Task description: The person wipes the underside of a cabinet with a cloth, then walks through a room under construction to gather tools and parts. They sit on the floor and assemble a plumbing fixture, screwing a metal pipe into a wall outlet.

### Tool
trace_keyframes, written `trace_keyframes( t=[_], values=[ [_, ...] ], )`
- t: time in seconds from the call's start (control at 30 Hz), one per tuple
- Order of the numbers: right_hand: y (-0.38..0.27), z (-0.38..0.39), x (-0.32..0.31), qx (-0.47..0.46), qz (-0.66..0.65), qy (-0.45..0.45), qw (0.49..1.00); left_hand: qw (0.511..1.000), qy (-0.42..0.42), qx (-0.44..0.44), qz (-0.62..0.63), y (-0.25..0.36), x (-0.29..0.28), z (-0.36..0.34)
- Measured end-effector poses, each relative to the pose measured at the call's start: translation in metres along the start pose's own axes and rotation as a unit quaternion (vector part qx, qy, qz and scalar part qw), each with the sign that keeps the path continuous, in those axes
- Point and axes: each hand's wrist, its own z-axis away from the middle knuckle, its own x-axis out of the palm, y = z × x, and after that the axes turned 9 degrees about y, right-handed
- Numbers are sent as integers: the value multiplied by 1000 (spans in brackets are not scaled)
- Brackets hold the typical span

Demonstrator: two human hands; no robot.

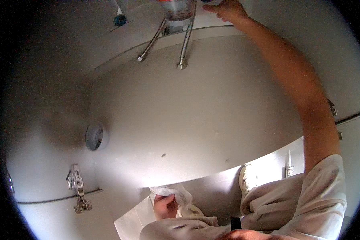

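Observation:
My right arm reaches up into a pale cabinet, and my right hand (228, 11) is near its top, partly cut off by the view's upper edge. One finger stretches left toward a clear and red fitting (178, 9), apart from it; I see nothing held there. Two braided hoses (186, 46) hang beside the fitting with metal nuts at their loose ends. Low down, beyond my bent leg, my left hand (166, 206) is closed on a crumpled clear plastic bag (180, 194). Its forearm is hidden behind the trouser leg.
A grey round pipe opening (95, 137) stands at the cabinet's left. Metal hinges (79, 188) jut out at the left door, another (332, 107) at the right. A sealant tube with a nozzle (289, 168) stands on the floor near my shoe (247, 180).

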Motion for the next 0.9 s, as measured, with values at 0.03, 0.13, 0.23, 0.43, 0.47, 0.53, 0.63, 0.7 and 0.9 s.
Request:
trace_keyframes(
  t=[0.03,0.13,0.23,0.43,0.47,0.53,0.63,0.7,0.9],
  values=[
    [-6,4,-7,-27,4,5,1000,1000,-1,8,-12,2,2,-2],
    [-18,54,-7,-61,-1,-81,995,997,-34,-9,-69,-9,-27,-18],
    [-37,113,-40,-17,55,-154,986,992,-9,-36,-119,-22,35,-18],
    [-46,258,-98,-121,80,-139,980,979,-169,-45,-104,-66,96,-22],
    [-42,295,-115,-97,51,-123,986,971,-211,-62,-98,-76,110,-21],
    [-34,361,-120,-87,-53,-115,988,966,-231,-53,-108,-74,115,-19],
    [18,473,-145,92,-113,-104,984,940,-306,-110,-108,-100,140,-11],
    [59,536,-161,320,-173,-100,926,921,-341,-147,-120,-116,148,-1],
    [61,585,-184,357,-237,-74,900,872,-415,-126,-227,-114,173,12]
  ],
)
